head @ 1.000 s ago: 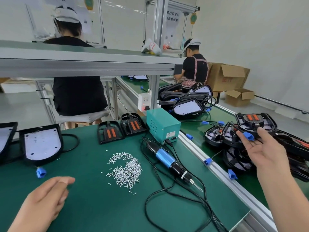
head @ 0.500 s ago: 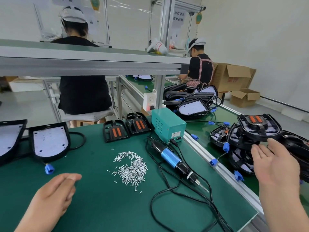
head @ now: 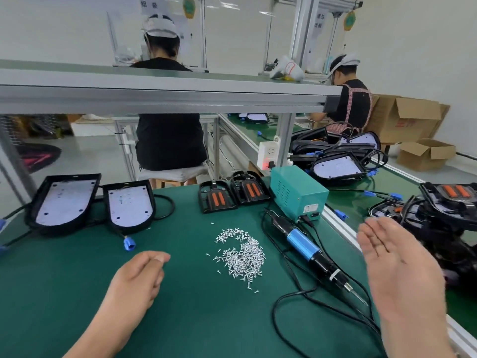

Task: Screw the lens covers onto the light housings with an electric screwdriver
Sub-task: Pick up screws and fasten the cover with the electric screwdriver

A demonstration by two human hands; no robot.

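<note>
Electric screwdriver (head: 307, 246) lies on the green mat (head: 180, 319) between both hands, its tip just left of the right hand (head: 397, 264), whose fingers are straight, spread and empty. The left hand (head: 134, 282) has its fingers loosely curled, holding nothing; the screws (head: 240, 257) lie just right of them. Two light housings (head: 129, 208) lie beyond its fingertips, and a stack of housings (head: 444, 213) lies past the right fingertips.
</note>
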